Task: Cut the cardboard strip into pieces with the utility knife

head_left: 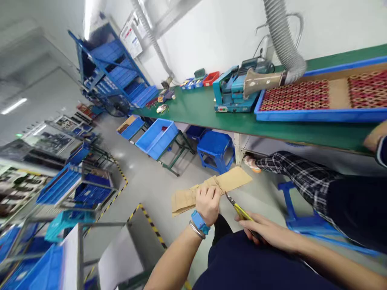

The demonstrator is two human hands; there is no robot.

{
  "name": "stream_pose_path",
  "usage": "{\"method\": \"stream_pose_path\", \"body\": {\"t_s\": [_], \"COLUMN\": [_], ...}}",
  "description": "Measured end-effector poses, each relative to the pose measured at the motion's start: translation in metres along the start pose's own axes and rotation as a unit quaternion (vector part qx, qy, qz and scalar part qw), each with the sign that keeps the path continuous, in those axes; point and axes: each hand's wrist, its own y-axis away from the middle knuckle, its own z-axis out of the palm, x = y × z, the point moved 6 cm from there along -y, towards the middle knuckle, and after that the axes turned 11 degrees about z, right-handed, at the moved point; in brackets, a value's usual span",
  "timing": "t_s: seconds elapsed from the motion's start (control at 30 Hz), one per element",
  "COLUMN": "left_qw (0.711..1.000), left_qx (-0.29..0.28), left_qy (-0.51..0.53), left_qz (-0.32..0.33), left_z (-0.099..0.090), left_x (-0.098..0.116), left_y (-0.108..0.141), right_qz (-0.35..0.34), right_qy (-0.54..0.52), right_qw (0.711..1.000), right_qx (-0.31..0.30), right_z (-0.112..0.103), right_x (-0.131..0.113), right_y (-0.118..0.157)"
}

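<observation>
My left hand (208, 201), with a blue watch (200, 221) and a metal bracelet at its wrist, is closed on a folded strip of brown cardboard (234, 179). The strip sticks out on both sides of the fist and looks creased near the fingers. In my right hand (260, 229) is a pair of pliers (242, 211) with yellow and black handles. Their dark tip points up and left, close to the cardboard's lower edge and apart from my left hand. The fingers beneath the handles are partly hidden.
A green workbench (199, 106) carries a teal machine (231, 90) with a duct, and a blue tray (302, 115) of red ring-shaped parts. Below are a blue stool (215, 145) and a blue bin (157, 139). A co-worker in plaid trousers (302, 177) is at the right.
</observation>
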Motion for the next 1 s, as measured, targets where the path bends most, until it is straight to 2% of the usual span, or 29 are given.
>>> {"method": "stream_pose_path", "body": {"t_s": [0.17,0.33,0.4,0.47,0.53,0.6,0.7,0.77,0.83,0.9,1.0], "left_qw": [0.999,0.996,0.994,0.99,0.981,0.971,0.955,0.938,0.912,0.883,0.831], "left_qx": [0.013,-0.02,-0.056,-0.098,-0.123,-0.12,-0.088,-0.067,-0.047,-0.025,0.013], "left_qy": [0.026,0.071,0.085,0.102,0.129,0.162,0.204,0.23,0.264,0.299,0.348], "left_qz": [0.024,0.057,0.036,-0.014,-0.073,-0.125,-0.195,-0.252,-0.309,-0.362,-0.433], "left_z": [0.041,0.082,0.105,0.131,0.156,0.176,0.197,0.206,0.21,0.211,0.211], "left_x": [-0.076,-0.132,-0.155,-0.181,-0.208,-0.236,-0.275,-0.298,-0.317,-0.332,-0.352], "left_y": [-0.023,-0.046,-0.056,-0.067,-0.077,-0.086,-0.095,-0.095,-0.093,-0.092,-0.092], "right_qz": [-0.008,0.007,0.028,0.044,0.046,0.027,0.005,0.014,0.03,0.037,0.031], "right_qy": [-0.025,-0.097,-0.131,-0.143,-0.114,-0.042,0.1,0.165,0.204,0.243,0.303], "right_qw": [0.997,0.991,0.987,0.983,0.984,0.979,0.939,0.907,0.887,0.873,0.848], "right_qx": [0.074,0.087,0.09,0.103,0.132,0.199,0.33,0.386,0.413,0.421,0.434], "right_z": [-0.018,-0.037,-0.05,-0.069,-0.097,-0.135,-0.202,-0.243,-0.278,-0.305,-0.331], "right_x": [-0.05,-0.083,-0.091,-0.098,-0.103,-0.11,-0.125,-0.14,-0.16,-0.186,-0.224], "right_y": [-0.06,-0.095,-0.103,-0.113,-0.127,-0.148,-0.187,-0.219,-0.253,-0.285,-0.327]}}
